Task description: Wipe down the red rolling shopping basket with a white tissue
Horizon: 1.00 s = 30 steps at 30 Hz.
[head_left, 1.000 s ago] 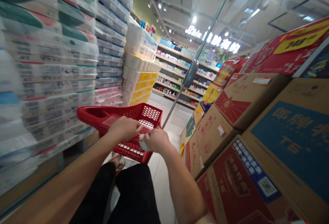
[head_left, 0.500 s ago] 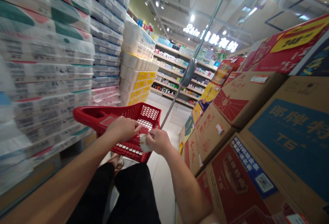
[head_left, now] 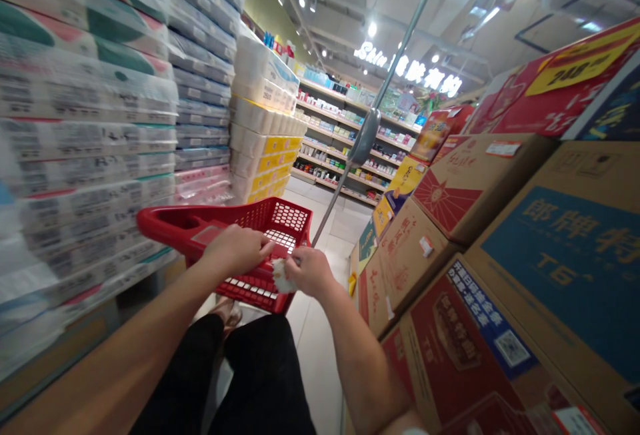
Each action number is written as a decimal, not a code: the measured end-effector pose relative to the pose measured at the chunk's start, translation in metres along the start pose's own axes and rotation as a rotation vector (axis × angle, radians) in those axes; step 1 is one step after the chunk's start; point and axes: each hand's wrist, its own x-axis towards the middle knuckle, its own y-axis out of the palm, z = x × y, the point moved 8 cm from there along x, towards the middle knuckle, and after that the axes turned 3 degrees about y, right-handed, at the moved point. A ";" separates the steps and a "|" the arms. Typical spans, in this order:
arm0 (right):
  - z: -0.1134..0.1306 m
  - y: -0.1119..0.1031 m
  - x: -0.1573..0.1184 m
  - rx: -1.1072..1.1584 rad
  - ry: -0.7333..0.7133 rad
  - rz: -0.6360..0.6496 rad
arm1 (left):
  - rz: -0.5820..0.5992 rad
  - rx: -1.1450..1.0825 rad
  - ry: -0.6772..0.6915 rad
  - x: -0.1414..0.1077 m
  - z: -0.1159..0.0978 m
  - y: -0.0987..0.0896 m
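Observation:
A red shopping cart [head_left: 170,222] with a perforated basket stands in front of my legs. My left hand [head_left: 239,250] is closed round the cart's handle, knuckles up. At the handle's right part is my right hand [head_left: 311,271], its fingers wrapped round a thin grey metal pole [head_left: 330,212] that slants up to the right. A grey oval piece [head_left: 365,136] sits partway up this pole. A crumpled whitish thing [head_left: 283,276] hangs at the right hand's fingertips, over the cart's edge.
Stacked tissue packs [head_left: 100,102] line the left side, with yellow-labelled rolls [head_left: 273,162] further on. Cardboard boxes [head_left: 565,248] are piled close on the right. Ahead, the pale tiled floor [head_left: 320,328] leads to shelves [head_left: 345,115] of small goods.
The stacks on the left have shifted slightly outward in view, and the pole's upper part has moved a little left. Both hands keep their grip.

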 end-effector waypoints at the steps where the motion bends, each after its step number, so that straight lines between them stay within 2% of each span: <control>1: 0.001 0.001 -0.001 0.015 -0.010 -0.003 | 0.003 -0.001 -0.003 0.000 0.000 0.000; 3: 0.001 0.002 -0.013 0.067 -0.038 -0.130 | 0.005 0.003 -0.009 0.000 -0.001 0.000; 6: -0.002 -0.001 -0.044 0.177 -0.069 -0.482 | 0.005 0.015 -0.010 -0.001 -0.002 0.000; 8: -0.004 -0.001 -0.054 0.211 -0.084 -0.572 | 0.006 0.023 0.001 -0.001 -0.003 0.001; 10: -0.002 -0.002 -0.045 0.170 -0.076 -0.482 | 0.009 0.031 0.014 -0.001 -0.004 0.001; 14: -0.003 -0.003 -0.009 0.036 -0.005 -0.124 | 0.013 0.014 0.005 -0.001 -0.004 0.001; 16: -0.004 -0.001 -0.004 0.053 0.008 -0.060 | 0.010 -0.010 -0.018 -0.001 -0.002 0.001; 18: -0.005 0.000 -0.015 0.127 -0.008 -0.158 | 0.010 -0.034 -0.033 -0.002 -0.001 0.002; 21: -0.008 -0.001 -0.048 0.249 -0.084 -0.495 | 0.012 -0.063 -0.034 -0.002 -0.001 0.002; 23: -0.007 0.000 -0.060 0.267 -0.155 -0.576 | 0.012 -0.076 -0.028 -0.002 -0.002 0.001; 24: -0.007 0.000 -0.058 0.263 -0.166 -0.560 | 0.012 -0.077 -0.027 -0.002 -0.002 0.001; 26: -0.007 -0.002 -0.042 0.233 -0.142 -0.432 | 0.013 -0.070 -0.026 -0.002 -0.002 0.001; 28: -0.007 -0.003 -0.018 0.188 -0.110 -0.229 | 0.008 -0.056 -0.025 -0.003 -0.003 0.000; 30: -0.008 -0.001 -0.003 0.180 -0.079 -0.081 | -0.004 -0.049 -0.025 -0.003 -0.003 -0.001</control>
